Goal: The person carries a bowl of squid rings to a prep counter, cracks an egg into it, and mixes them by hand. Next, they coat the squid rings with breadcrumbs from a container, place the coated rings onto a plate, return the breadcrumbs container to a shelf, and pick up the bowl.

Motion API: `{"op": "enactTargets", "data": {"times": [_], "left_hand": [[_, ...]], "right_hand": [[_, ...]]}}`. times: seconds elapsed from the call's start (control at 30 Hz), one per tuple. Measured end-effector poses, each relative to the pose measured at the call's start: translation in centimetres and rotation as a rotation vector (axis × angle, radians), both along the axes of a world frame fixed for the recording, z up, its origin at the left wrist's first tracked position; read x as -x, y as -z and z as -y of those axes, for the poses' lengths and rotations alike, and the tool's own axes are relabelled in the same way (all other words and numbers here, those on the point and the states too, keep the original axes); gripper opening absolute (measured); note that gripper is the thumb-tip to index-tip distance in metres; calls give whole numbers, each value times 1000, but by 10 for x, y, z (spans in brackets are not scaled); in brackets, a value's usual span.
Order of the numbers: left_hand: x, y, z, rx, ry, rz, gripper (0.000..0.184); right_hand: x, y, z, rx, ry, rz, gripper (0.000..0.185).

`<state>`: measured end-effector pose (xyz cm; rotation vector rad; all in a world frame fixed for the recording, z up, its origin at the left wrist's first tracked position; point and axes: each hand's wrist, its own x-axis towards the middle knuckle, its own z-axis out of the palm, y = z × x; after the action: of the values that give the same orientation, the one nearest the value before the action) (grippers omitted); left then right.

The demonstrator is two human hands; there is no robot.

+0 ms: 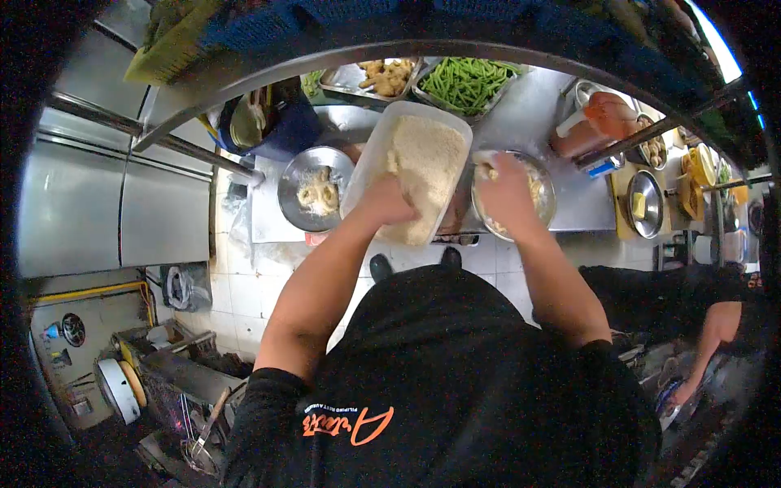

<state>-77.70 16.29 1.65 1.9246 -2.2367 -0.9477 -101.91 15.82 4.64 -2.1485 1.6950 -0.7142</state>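
A white plastic tub point(431, 150) of pale crumbs lies in the middle of the steel counter. My left hand point(386, 203) is down in its crumbs at the near left side, its fingertips hidden. Over a round metal bowl point(549, 220) with pale pieces in it, right of the tub, is my right hand point(506, 193). It is blurred, with its fingers bent round a small pale piece at the bowl's far left. Left of the tub, another metal bowl point(291, 207) holds white powder and coated rings point(325, 198).
Green beans point(464, 84) and a tray of brown pieces point(386, 77) stand behind the tub. A blue bin point(289, 130) is at the left, a reddish container point(582, 138) at the right. A shelf rail crosses above. A co-worker's arm point(712, 342) shows at the lower right.
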Motion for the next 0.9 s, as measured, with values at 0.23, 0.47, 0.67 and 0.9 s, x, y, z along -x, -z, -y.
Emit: {"op": "enactTargets", "data": {"times": [0.23, 0.47, 0.67, 0.9], "left_hand": [[6, 15, 23, 126, -316, -170, 65], [-11, 66, 38, 325, 339, 318, 39], [-6, 38, -4, 468, 233, 253, 24], [-27, 89, -8, 420, 43, 144, 27]], "right_hand": [[99, 45, -27, -247, 151, 146, 38], [123, 54, -19, -366, 202, -120, 42], [67, 90, -11, -367, 32, -484, 49], [52, 67, 7, -443, 79, -578, 55]]}}
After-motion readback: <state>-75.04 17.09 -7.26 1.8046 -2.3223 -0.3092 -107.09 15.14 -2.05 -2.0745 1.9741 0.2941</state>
